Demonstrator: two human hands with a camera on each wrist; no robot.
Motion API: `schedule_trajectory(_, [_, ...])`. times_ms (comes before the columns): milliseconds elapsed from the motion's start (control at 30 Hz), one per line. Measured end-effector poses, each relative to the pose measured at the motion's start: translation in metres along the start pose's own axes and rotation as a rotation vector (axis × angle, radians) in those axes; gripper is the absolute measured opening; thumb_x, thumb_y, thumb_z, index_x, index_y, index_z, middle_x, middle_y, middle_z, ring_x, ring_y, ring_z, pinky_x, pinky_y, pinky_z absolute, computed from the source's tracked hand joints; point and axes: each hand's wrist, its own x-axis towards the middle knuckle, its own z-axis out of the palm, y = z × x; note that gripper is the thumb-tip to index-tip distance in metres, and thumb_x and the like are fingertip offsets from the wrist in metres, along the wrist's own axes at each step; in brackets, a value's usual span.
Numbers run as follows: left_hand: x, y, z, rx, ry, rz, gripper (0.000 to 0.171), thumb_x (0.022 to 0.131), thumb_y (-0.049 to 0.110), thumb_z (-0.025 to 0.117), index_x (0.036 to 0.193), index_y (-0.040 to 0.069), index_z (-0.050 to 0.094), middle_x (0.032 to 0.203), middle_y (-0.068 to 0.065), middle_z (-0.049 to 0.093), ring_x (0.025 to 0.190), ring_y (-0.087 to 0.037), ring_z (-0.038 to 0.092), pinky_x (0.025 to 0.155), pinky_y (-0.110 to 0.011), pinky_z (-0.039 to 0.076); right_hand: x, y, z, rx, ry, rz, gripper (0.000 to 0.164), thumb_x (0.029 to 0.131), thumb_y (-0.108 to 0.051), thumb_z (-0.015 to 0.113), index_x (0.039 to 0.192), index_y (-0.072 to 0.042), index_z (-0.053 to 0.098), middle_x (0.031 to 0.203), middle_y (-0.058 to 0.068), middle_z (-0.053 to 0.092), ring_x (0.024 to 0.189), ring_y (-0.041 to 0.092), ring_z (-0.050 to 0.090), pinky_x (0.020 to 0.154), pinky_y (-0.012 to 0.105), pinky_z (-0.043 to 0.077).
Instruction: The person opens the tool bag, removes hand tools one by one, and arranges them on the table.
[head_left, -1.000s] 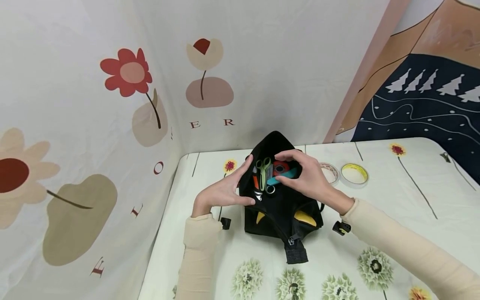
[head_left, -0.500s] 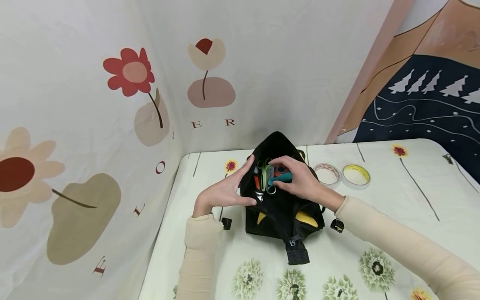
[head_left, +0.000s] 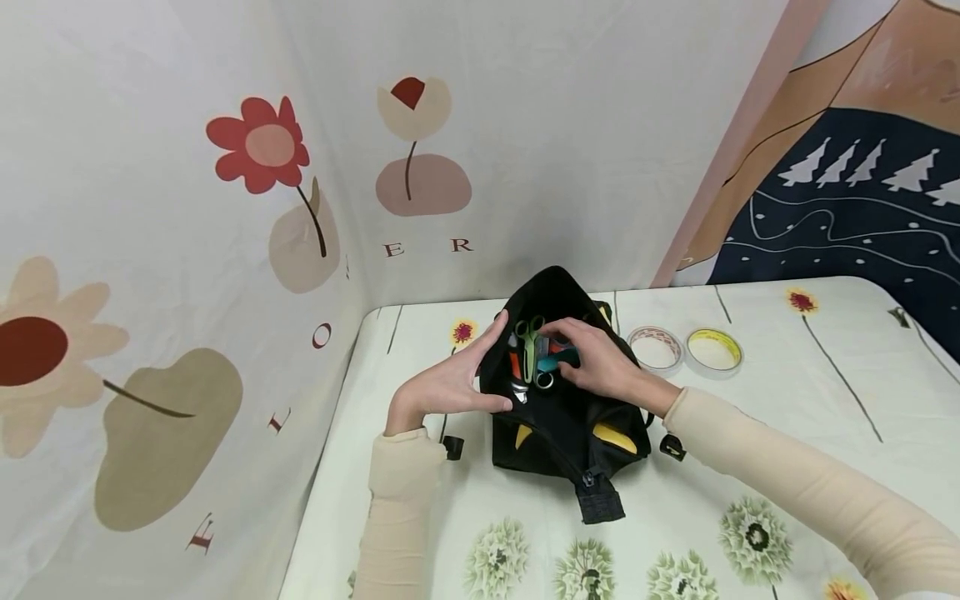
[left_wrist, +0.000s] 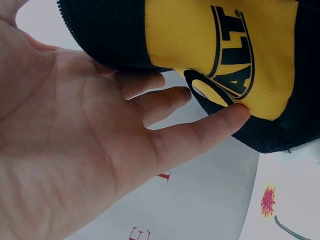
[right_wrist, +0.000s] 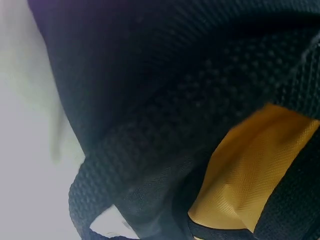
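Observation:
A black tool bag (head_left: 551, 292) with yellow panels stands on the table, its mouth facing up and toward me. My left hand (head_left: 450, 383) spreads along the bag's left side, thumb at the near rim and fingertips at the far rim. In the left wrist view, nearly straight fingers (left_wrist: 200, 132) touch the yellow panel. Inside the bag mouth, my right hand (head_left: 592, 358) curls its fingers and thumb round a teal tool (head_left: 553, 362). Beside that tool lie green-handled scissors (head_left: 529, 354) and an orange tool (head_left: 515, 364). The right wrist view shows only bag fabric.
Two tape rolls, one with red print (head_left: 656, 327) and one yellow inside (head_left: 715, 333), lie right of the bag. A black strap end (head_left: 600, 504) sticks out toward me. Fabric-covered walls rise behind and left of the flowered tabletop (head_left: 795, 400).
My right hand has moved left and slightly down, deeper into the bag mouth, its fingers drawing in over the teal tool. The left hand keeps its place at the rim.

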Motion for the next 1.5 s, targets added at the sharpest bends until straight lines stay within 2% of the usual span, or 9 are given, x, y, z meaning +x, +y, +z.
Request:
schedule_trajectory(300, [-0.002, -0.001, -0.001, 0.005, 0.002, 0.004, 0.123, 0.097, 0.020, 0.083, 0.179, 0.017, -0.009, 0.187, -0.002, -0.010, 0.172, -0.028, -0.003, 0.136, -0.062, 0.010, 0.002, 0.009, 0.007, -0.037, -0.042, -0.004, 0.058, 0.088, 0.013, 0.081, 0.142, 0.002, 0.064, 0.137, 0.020, 0.071, 0.126, 0.039, 0.068, 0.107, 0.059, 0.056])
schedule_trajectory(533, [-0.003, -0.003, 0.000, 0.006, 0.010, 0.001, 0.122, 0.096, 0.015, 0.081, 0.179, 0.017, -0.009, 0.186, 0.000, -0.010, 0.172, -0.025, -0.004, 0.137, -0.059, 0.009, 0.002, 0.012, 0.012, -0.043, -0.081, 0.002, 0.061, 0.087, 0.014, 0.080, 0.144, 0.004, 0.061, 0.135, 0.023, 0.070, 0.123, 0.041, 0.068, 0.106, 0.060, 0.055])
schedule_trajectory(867, [-0.004, -0.002, -0.001, 0.003, 0.009, -0.001, 0.123, 0.096, 0.020, 0.082, 0.179, 0.019, -0.008, 0.186, 0.002, -0.010, 0.172, -0.024, -0.004, 0.137, -0.060, 0.010, 0.006, 0.018, 0.018, -0.062, -0.099, -0.005, 0.061, 0.083, 0.021, 0.075, 0.141, 0.007, 0.060, 0.127, 0.028, 0.070, 0.115, 0.042, 0.069, 0.102, 0.059, 0.057])
schedule_trajectory(1067, [-0.002, -0.001, -0.001, -0.012, 0.005, 0.016, 0.122, 0.096, 0.013, 0.080, 0.179, 0.017, -0.009, 0.186, 0.000, -0.011, 0.172, -0.025, -0.005, 0.137, -0.060, 0.009, 0.005, 0.023, 0.019, -0.079, -0.080, -0.024, 0.063, 0.081, 0.026, 0.071, 0.140, 0.006, 0.060, 0.122, 0.025, 0.072, 0.112, 0.040, 0.071, 0.098, 0.057, 0.059])
schedule_trajectory(1233, [-0.001, 0.000, -0.002, 0.003, 0.000, 0.026, 0.122, 0.097, 0.016, 0.081, 0.179, 0.015, -0.010, 0.187, -0.004, -0.011, 0.172, -0.028, -0.003, 0.136, -0.062, 0.010, 0.004, 0.024, 0.019, -0.078, -0.069, -0.022, 0.064, 0.081, 0.027, 0.067, 0.140, 0.006, 0.060, 0.113, 0.021, 0.072, 0.104, 0.037, 0.071, 0.092, 0.054, 0.060])
schedule_trajectory(1500, [-0.001, 0.000, -0.001, -0.008, 0.001, 0.009, 0.121, 0.097, 0.013, 0.080, 0.179, 0.016, -0.010, 0.186, -0.003, -0.011, 0.172, -0.028, -0.004, 0.136, -0.062, 0.010, 0.003, 0.022, 0.016, -0.051, -0.052, -0.035, 0.063, 0.080, 0.026, 0.071, 0.139, 0.005, 0.061, 0.113, 0.022, 0.074, 0.101, 0.037, 0.074, 0.088, 0.052, 0.061])
